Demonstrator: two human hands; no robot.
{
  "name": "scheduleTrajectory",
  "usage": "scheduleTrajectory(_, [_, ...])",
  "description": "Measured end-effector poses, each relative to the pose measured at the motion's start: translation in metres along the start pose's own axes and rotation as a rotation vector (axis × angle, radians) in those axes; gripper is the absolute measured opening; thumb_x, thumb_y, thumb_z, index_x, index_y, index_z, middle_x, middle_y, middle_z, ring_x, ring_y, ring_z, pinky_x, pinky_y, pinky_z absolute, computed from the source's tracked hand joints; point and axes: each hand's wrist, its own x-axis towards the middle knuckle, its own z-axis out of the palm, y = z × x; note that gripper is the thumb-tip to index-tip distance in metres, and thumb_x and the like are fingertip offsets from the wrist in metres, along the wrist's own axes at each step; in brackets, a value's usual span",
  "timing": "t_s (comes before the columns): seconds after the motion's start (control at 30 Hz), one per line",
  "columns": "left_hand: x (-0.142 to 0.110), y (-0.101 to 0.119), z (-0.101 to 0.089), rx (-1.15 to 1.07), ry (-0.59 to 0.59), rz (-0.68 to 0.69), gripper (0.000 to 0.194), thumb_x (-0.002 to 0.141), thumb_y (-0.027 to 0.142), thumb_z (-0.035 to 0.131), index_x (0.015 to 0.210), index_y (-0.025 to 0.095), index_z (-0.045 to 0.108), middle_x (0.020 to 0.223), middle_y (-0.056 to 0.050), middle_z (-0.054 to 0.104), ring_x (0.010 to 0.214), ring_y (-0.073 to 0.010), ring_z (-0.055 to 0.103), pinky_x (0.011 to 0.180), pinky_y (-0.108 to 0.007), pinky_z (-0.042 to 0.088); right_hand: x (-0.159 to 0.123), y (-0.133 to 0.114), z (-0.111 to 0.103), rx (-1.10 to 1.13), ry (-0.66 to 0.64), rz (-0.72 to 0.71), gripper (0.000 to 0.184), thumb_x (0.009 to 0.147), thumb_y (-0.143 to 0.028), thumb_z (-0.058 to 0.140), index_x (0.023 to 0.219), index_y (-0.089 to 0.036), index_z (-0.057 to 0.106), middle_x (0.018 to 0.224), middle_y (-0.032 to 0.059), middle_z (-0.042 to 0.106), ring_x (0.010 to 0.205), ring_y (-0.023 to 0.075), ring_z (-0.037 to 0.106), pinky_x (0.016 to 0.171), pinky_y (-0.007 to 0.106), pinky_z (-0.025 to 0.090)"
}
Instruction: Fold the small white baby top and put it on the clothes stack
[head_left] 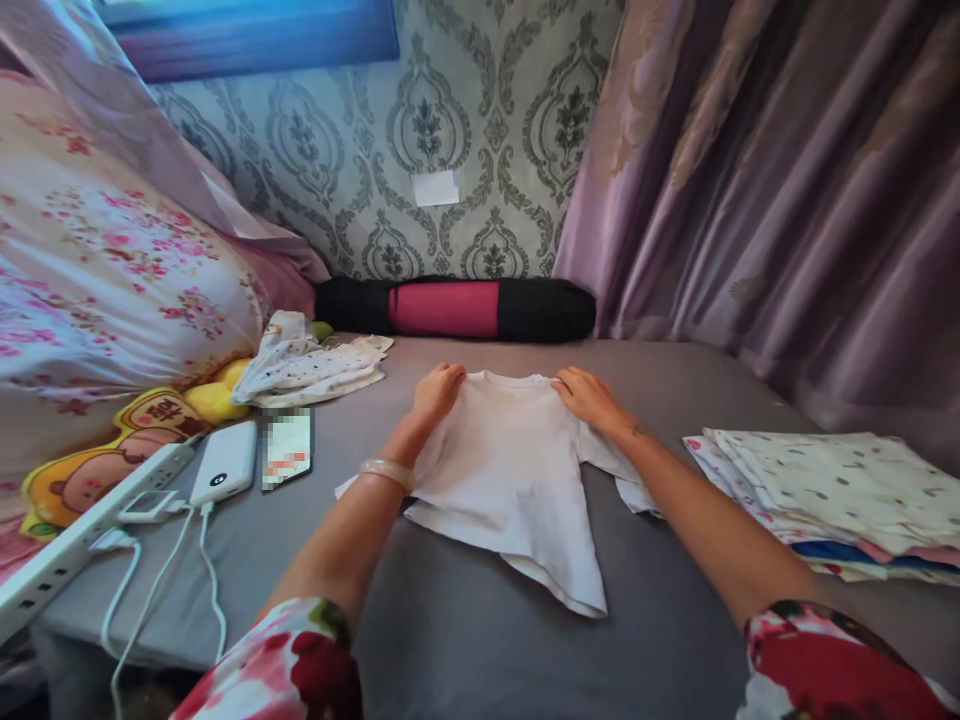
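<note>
A small white long-sleeved shirt [510, 470] lies spread flat on the grey bed sheet [465, 640], collar towards the far wall. My left hand [439, 388] rests on its left shoulder with the fingers curled onto the cloth. On the shirt's right shoulder lies my right hand [589, 393], fingers bent and pressing on the fabric beside the collar. A pale bangle [386, 472] circles my left wrist.
A stack of folded patterned clothes [832, 495] sits at the right. A crumpled spotted garment [307, 368] lies at the back left, near a phone [287, 448], a white power bank [223, 462] with cables and a power strip [82, 530]. A black-and-red bolster [454, 308] lines the wall.
</note>
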Motion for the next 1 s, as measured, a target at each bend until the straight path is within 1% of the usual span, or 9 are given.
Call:
scheduleTrajectory(0.13, [0.0,0.003,0.026,0.066,-0.094,-0.063,0.036,0.1,0.03,0.032,0.115,0.021,0.063,0.112,-0.011,0.064,0.099,-0.0204,0.062,0.08,-0.028,0.045,0.0,0.002,0.025,-0.074,-0.045,0.019,0.034,0.101,-0.03,0.033,0.111,-0.018,0.064,0.114,0.0125,0.065,0.107,0.024,0.06,0.089,0.031,0.042])
scheduleTrajectory(0.27, [-0.002,-0.003,0.043,0.087,-0.178,-0.084,0.036,0.1,0.03,0.03,0.114,0.019,0.062,0.112,-0.012,0.063,0.099,-0.021,0.063,0.078,-0.029,0.046,0.002,0.005,0.045,-0.067,-0.08,0.036,0.035,0.102,-0.03,0.03,0.11,-0.019,0.062,0.116,0.0128,0.063,0.107,0.0246,0.06,0.087,0.033,0.042])
scheduleTrajectory(0.4, [0.004,-0.008,0.048,0.099,-0.234,-0.086,0.033,0.098,0.027,0.035,0.11,0.017,0.064,0.114,-0.013,0.063,0.101,-0.0211,0.063,0.082,-0.029,0.047,0.006,0.008,0.055,-0.036,-0.108,0.059,0.033,0.101,-0.029,0.032,0.111,-0.017,0.062,0.118,0.0136,0.062,0.108,0.0252,0.059,0.087,0.033,0.042])
scheduleTrajectory(0.53, [0.018,-0.007,0.05,0.089,-0.279,-0.09,0.031,0.095,0.021,0.038,0.105,0.013,0.066,0.113,-0.015,0.064,0.103,-0.0225,0.063,0.085,-0.03,0.047,0.013,0.008,0.059,-0.019,-0.146,0.047,0.033,0.101,-0.028,0.034,0.114,-0.016,0.062,0.121,0.0137,0.062,0.114,0.0238,0.055,0.092,0.031,0.04])
scheduleTrajectory(0.63, [0.028,-0.004,0.057,0.066,-0.304,-0.102,0.029,0.093,0.017,0.04,0.105,0.012,0.065,0.111,-0.015,0.066,0.101,-0.0223,0.063,0.084,-0.029,0.047,0.02,0.007,0.062,-0.011,-0.158,0.018,0.033,0.101,-0.031,0.037,0.116,-0.016,0.062,0.121,0.0133,0.062,0.115,0.0228,0.055,0.096,0.03,0.039])
scheduleTrajectory(0.73, [0.034,-0.001,0.065,0.037,-0.32,-0.106,0.029,0.094,0.018,0.038,0.105,0.013,0.065,0.109,-0.013,0.068,0.099,-0.0205,0.063,0.081,-0.027,0.047,0.025,0.003,0.067,-0.01,-0.162,-0.004,0.031,0.1,-0.031,0.041,0.118,-0.015,0.061,0.121,0.0128,0.062,0.115,0.0229,0.054,0.097,0.03,0.038])
scheduleTrajectory(0.83, [0.033,0.002,0.069,0.024,-0.317,-0.115,0.031,0.097,0.024,0.036,0.105,0.015,0.064,0.108,-0.012,0.069,0.098,-0.0202,0.063,0.08,-0.026,0.046,0.025,0.0,0.071,-0.021,-0.138,0.002,0.03,0.1,-0.029,0.042,0.118,-0.014,0.061,0.121,0.0129,0.062,0.115,0.0242,0.054,0.095,0.031,0.039])
scheduleTrajectory(0.9, [0.032,0.002,0.069,0.023,-0.302,-0.117,0.031,0.098,0.027,0.035,0.107,0.016,0.063,0.112,-0.013,0.066,0.101,-0.0207,0.062,0.081,-0.027,0.046,0.025,-0.001,0.073,-0.028,-0.115,0.0,0.029,0.1,-0.028,0.041,0.117,-0.014,0.061,0.119,0.0126,0.062,0.114,0.0242,0.055,0.094,0.031,0.039])
scheduleTrajectory(1.0, [0.031,-0.002,0.069,0.055,-0.252,-0.069,0.032,0.1,0.027,0.033,0.11,0.016,0.061,0.116,-0.014,0.063,0.104,-0.0217,0.061,0.085,-0.029,0.044,0.027,0.0,0.077,-0.032,-0.086,-0.021,0.029,0.101,-0.028,0.039,0.117,-0.015,0.06,0.118,0.0121,0.061,0.112,0.0238,0.054,0.094,0.031,0.038])
